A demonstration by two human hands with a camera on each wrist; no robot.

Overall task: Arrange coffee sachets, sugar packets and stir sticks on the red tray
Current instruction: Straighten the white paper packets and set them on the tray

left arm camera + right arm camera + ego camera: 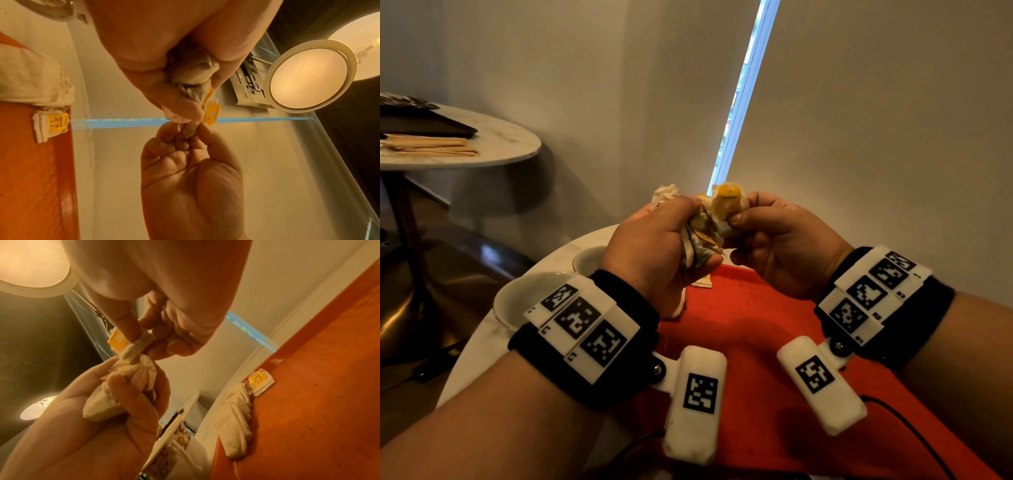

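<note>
Above the far edge of the red tray (pixel 750 329), my left hand (pixel 681 240) grips a crumpled bundle of white sachets (pixel 705 226) in its fist. My right hand (pixel 743 210) pinches one sachet with a yellow tag (pixel 726 205) at the top of that bundle, between thumb and forefinger. The right wrist view shows that pinch (pixel 144 344) just above the bundle (pixel 127 386). Two more white sachets (pixel 234 415) lie along the tray's far edge, one with a yellow tag (pixel 54 124). Wooden stir sticks (pixel 431 145) lie on a separate round table at far left.
Two white cups (pixel 524 301) (pixel 589 260) stand on the marble table left of the tray. A dark flat object (pixel 424 123) sits by the stir sticks. A wall and blind rise close behind the table. Cables trail over the tray's near right part.
</note>
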